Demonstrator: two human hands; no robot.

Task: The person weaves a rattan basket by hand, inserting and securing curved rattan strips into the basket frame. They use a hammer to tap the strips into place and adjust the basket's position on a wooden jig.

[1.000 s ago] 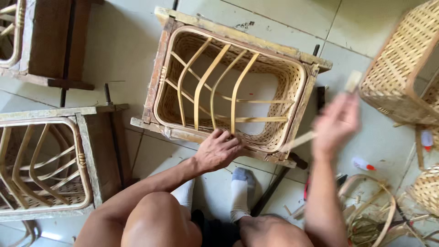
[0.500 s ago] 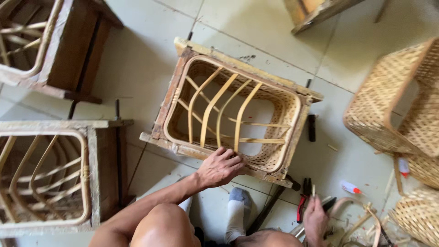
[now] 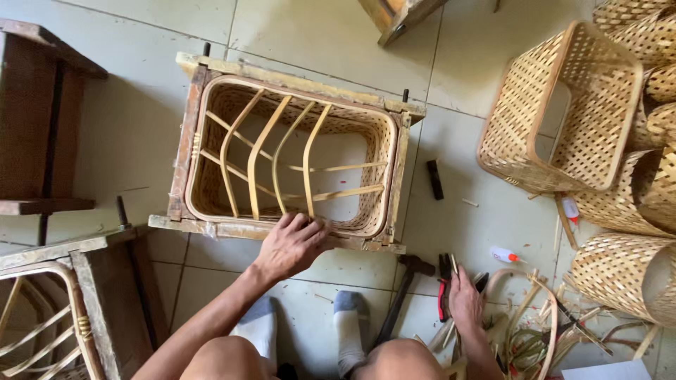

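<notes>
A woven bamboo basket (image 3: 211, 183) sits inside a rectangular wooden frame (image 3: 186, 134) on the tiled floor, curved bamboo ribs crossing its open middle. My left hand (image 3: 292, 243) rests palm down on the near edge of the frame, fingers on the basket rim. My right hand (image 3: 465, 299) is low at the right, fingers spread over a pile of bamboo strips (image 3: 524, 338) and tools, touching red-handled pliers (image 3: 443, 288). I cannot tell if it grips anything. A hammer (image 3: 405, 288) lies just left of it.
Several finished woven baskets (image 3: 563, 105) stand at the right. Another wooden frame with a basket (image 3: 42, 309) is at lower left, a dark wooden stand (image 3: 42, 127) at upper left. A small glue bottle (image 3: 503, 255) and a black piece (image 3: 435, 179) lie on the tiles. My socked feet (image 3: 348, 331) are below.
My right hand, raised with a bamboo strip a second ago, has dropped to the strips and tools at the lower right. My left hand stays on the frame edge. The view has shifted.
</notes>
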